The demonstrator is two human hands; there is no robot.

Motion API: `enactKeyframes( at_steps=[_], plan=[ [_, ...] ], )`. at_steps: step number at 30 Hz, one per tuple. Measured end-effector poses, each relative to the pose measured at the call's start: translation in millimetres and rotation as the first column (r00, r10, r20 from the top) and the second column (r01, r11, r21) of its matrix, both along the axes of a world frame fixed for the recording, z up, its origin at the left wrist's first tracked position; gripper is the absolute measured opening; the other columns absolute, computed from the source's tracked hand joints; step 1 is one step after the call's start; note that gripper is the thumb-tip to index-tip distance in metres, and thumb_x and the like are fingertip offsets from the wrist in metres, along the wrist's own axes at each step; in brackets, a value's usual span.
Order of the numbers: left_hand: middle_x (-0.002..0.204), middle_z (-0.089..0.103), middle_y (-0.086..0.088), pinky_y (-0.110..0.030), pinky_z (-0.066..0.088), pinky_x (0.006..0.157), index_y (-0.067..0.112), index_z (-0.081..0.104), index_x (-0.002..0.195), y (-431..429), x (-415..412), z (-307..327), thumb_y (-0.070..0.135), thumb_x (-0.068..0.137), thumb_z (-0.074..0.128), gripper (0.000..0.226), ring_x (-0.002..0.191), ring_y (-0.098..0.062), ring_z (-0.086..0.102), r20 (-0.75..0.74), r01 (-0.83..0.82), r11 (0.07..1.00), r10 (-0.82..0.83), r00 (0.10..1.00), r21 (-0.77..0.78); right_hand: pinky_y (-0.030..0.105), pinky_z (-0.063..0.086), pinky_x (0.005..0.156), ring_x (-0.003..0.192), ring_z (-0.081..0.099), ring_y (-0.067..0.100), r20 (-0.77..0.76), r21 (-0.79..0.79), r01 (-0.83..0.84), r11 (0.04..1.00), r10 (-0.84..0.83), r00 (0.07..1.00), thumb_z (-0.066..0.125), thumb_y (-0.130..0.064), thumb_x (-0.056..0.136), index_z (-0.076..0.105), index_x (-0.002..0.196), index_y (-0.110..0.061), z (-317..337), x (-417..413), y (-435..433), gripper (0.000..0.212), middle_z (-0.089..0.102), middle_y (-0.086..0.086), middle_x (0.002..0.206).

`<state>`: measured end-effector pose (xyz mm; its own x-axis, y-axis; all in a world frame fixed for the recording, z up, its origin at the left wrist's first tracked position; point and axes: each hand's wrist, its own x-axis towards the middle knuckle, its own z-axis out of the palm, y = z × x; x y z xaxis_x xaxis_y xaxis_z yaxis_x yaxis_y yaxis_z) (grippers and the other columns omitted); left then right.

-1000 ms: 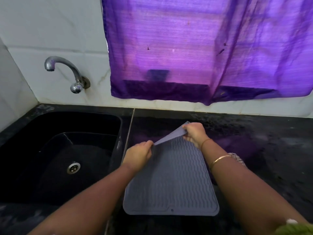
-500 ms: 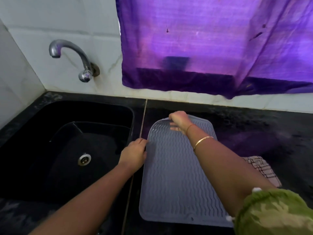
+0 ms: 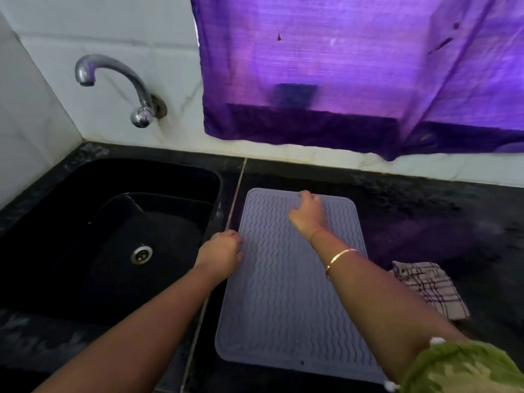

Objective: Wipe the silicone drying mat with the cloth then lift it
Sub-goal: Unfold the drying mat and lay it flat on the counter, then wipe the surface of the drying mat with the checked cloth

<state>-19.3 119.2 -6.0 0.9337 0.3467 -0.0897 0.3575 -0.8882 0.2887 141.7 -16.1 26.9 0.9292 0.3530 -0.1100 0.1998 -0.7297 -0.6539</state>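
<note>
Mat [image 3: 283, 293] now flat (checked cloth [image 3: 428, 287] just beside)

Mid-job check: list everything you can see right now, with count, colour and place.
silicone drying mat: 1, grey, flat on counter, right of sink
cloth: 1, beige with dark checks, on counter right of mat, untouched
counter: 1, black, along wall
sink: 1, black, left
drain: 1, silver, sink floor
tap: 1, chrome, wall above sink
curtain: 1, purple, hanging above counter
bangle: 1, gold, right wrist
sleeve: 1, green, right arm
left hand: 1, at mat's left edge, grip unclear
right hand: 1, on mat's far end, grip unclear
</note>
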Motion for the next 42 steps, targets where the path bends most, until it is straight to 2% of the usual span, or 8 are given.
enactKeyframes(
  at_steps=[8, 15, 21, 26, 29, 32, 34, 42],
  plan=[
    [0.129, 0.056, -0.004, -0.036, 0.048, 0.09, 0.018, 0.06, 0.125, -26, 21, 6, 0.027, 0.096, 0.049, 0.033, 0.114, -0.023, 0.054, -0.007, 0.011, 1.0, -0.011, 1.0, -0.011, 0.044, 0.037, 0.089, 0.112, 0.046, 0.037, 0.394, -0.421, 0.365, 0.83, -0.195, 0.898, 0.047, -0.02, 0.088, 0.05, 0.119, -0.009, -20, 6, -127, 0.033, 0.048, 0.018, 0.122],
    [0.115, 0.062, -0.003, -0.035, 0.051, 0.08, 0.015, 0.066, 0.111, -62, 31, 7, 0.023, 0.097, 0.046, 0.026, 0.1, -0.02, 0.06, 0.086, 0.058, 0.996, -0.052, 0.995, -0.067, 0.045, 0.035, 0.096, 0.116, 0.042, 0.038, 0.34, -0.505, 0.493, 0.709, -0.361, 0.868, 0.052, -0.035, 0.09, 0.049, 0.117, -0.006, -43, -7, -193, 0.04, 0.044, 0.02, 0.124],
    [0.116, 0.062, -0.002, -0.031, 0.05, 0.081, 0.016, 0.066, 0.113, -66, 29, 7, 0.023, 0.097, 0.046, 0.027, 0.1, -0.018, 0.06, 0.099, 0.081, 0.995, -0.076, 0.992, -0.054, 0.044, 0.043, 0.086, 0.106, 0.05, 0.042, 0.366, -0.52, 0.36, 0.775, -0.179, 0.913, 0.06, -0.021, 0.086, 0.053, 0.108, 0.001, -47, -12, -212, 0.032, 0.05, 0.025, 0.116],
    [0.11, 0.065, 0.0, -0.027, 0.048, 0.072, 0.015, 0.067, 0.107, -65, 26, 11, 0.022, 0.096, 0.048, 0.023, 0.093, -0.016, 0.062, 0.116, 0.05, 0.992, -0.037, 0.993, -0.112, 0.038, 0.045, 0.08, 0.099, 0.058, 0.041, 0.193, -0.067, 0.497, 0.865, -0.477, 0.857, 0.055, -0.013, 0.09, 0.067, 0.095, -0.001, -29, 5, -216, 0.018, 0.063, 0.025, 0.107],
    [0.101, 0.068, 0.002, -0.026, 0.049, 0.069, 0.017, 0.068, 0.102, -68, 27, 18, 0.023, 0.095, 0.049, 0.02, 0.088, -0.015, 0.063, 0.164, -0.012, 0.984, 0.042, 0.986, -0.178, 0.036, 0.047, 0.081, 0.096, 0.062, 0.036, 0.12, 0.218, 0.593, 0.775, -0.625, 0.772, 0.055, -0.014, 0.091, 0.068, 0.095, -0.003, -7, 13, -207, 0.018, 0.068, 0.02, 0.1],
    [0.098, 0.069, 0.003, -0.028, 0.053, 0.075, 0.018, 0.067, 0.105, -74, 33, 29, 0.026, 0.095, 0.051, 0.02, 0.088, -0.014, 0.064, 0.217, -0.025, 0.967, 0.082, 0.973, -0.255, 0.022, 0.053, 0.051, 0.057, 0.065, 0.014, -0.052, 0.492, 0.603, 0.628, -0.67, 0.74, 0.056, -0.015, 0.09, 0.067, 0.089, -0.01, 23, 26, -190, 0.012, 0.064, 0.007, 0.069],
    [0.1, 0.069, 0.004, -0.032, 0.054, 0.081, 0.019, 0.067, 0.105, -78, 40, 39, 0.029, 0.095, 0.053, 0.02, 0.091, -0.013, 0.064, 0.248, -0.024, 0.934, 0.119, 0.961, -0.357, 0.018, 0.05, 0.047, 0.043, 0.056, -0.001, -0.182, 0.621, 0.56, 0.549, -0.594, 0.784, 0.058, -0.014, 0.089, 0.065, 0.08, -0.011, 44, 32, -176, 0.012, 0.059, 0.0, 0.063],
    [0.106, 0.061, 0.012, -0.032, 0.049, 0.09, 0.022, 0.057, 0.118, -87, 53, 94, 0.04, 0.093, 0.054, 0.03, 0.106, -0.011, 0.057, 0.313, 0.148, 0.647, 0.147, 0.938, -0.748, 0.034, 0.058, 0.07, 0.069, 0.068, 0.017, -0.417, 0.88, 0.392, 0.266, 0.043, 0.908, 0.045, -0.002, 0.094, 0.062, 0.088, -0.004, 109, 24, -115, 0.018, 0.071, 0.008, 0.075]
  ],
)
